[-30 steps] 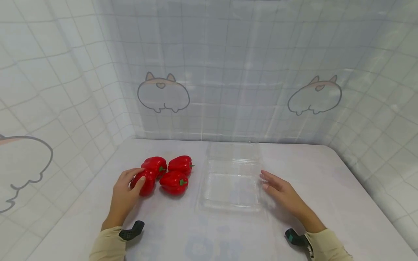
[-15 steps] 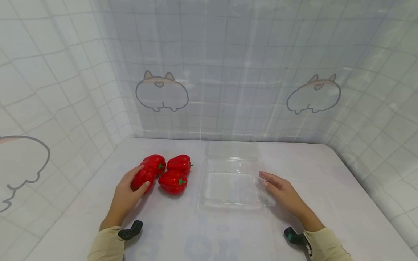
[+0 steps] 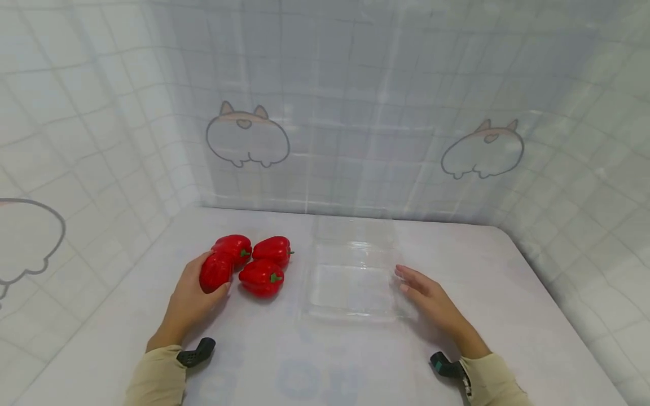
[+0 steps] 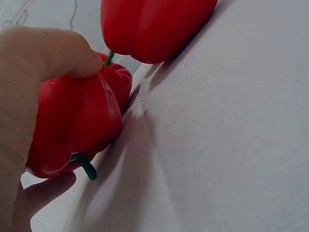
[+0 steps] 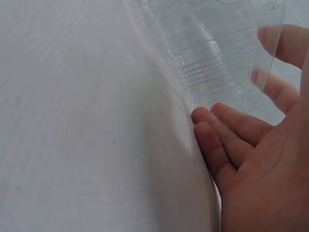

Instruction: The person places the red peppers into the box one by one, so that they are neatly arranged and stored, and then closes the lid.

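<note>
In the head view my left hand grips the nearest-left red bell pepper, thumb on one side and fingers round the other. The left wrist view shows this pepper's green stem pointing out below the thumb. Three more glossy red peppers lie close by: one behind, one at the back right and one just to the right. My right hand lies beside a clear plastic container, fingers loosely extended, fingertips right at its side wall.
The container's hinged lid lies folded back behind it. A white cloth with faint lettering covers the table. Grid-patterned curtains enclose the back and both sides. A black wrist camera sits below the left hand.
My left thumb and fingers have closed further round the pepper, which has turned slightly in the hand. The right hand stays by the container. The whole head view has shifted a little.
</note>
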`<state>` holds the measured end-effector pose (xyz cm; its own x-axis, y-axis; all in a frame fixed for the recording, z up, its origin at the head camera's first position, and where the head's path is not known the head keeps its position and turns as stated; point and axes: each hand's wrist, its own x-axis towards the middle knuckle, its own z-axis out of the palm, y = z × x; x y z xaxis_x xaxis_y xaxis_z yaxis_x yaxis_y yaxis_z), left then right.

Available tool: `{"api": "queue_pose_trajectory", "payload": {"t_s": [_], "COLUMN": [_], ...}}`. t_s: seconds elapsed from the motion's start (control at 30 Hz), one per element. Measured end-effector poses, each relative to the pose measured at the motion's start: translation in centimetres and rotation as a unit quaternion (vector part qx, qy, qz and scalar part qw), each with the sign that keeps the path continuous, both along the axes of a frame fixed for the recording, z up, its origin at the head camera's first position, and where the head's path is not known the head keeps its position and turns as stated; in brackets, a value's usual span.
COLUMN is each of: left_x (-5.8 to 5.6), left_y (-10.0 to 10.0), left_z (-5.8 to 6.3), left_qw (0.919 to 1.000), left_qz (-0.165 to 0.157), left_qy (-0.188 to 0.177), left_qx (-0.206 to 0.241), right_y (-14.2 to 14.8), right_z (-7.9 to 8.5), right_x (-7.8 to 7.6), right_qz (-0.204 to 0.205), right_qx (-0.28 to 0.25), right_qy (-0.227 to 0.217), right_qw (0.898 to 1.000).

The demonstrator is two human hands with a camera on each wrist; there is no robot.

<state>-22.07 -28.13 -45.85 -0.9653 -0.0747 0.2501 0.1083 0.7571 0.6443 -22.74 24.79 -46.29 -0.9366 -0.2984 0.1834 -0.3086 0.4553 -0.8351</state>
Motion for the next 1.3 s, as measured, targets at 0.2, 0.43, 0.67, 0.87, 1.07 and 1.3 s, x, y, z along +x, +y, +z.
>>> {"api": "queue_pose_trajectory", "payload": {"t_s": [0.2, 0.43, 0.67, 0.87, 1.07, 1.3], "left_x": [0.1, 0.7, 1.1, 0.9, 0.5, 0.4], "left_y": [-0.1, -0.3, 0.2, 1.7, 3.1, 4.0], "left_z": [0.0, 0.4, 0.5, 1.6, 2.3, 3.0], "left_qw": [0.9998, 0.9988, 0.9954, 0.9881, 0.9737, 0.9612], "left_qz": [0.013, 0.029, 0.047, 0.045, 0.026, 0.022], "left_qy": [0.015, 0.025, 0.052, 0.067, 0.059, 0.06], "left_qx": [0.0, 0.029, 0.064, 0.131, 0.219, 0.268], "right_y": [0.1, -0.1, -0.1, 0.3, 0.7, 0.5], "right_z": [-0.1, -0.4, -0.4, 0.0, 0.4, 0.1], "right_x": [0.1, -0.1, 0.0, -0.1, -0.2, -0.2], "right_qz": [0.001, 0.0, -0.001, -0.001, -0.002, 0.003], "right_qx": [-0.008, -0.009, -0.005, 0.002, -0.002, 0.005], "right_qy": [0.004, -0.004, -0.005, -0.001, 0.004, 0.004], "right_qw": [1.0, 1.0, 1.0, 1.0, 1.0, 1.0]}}
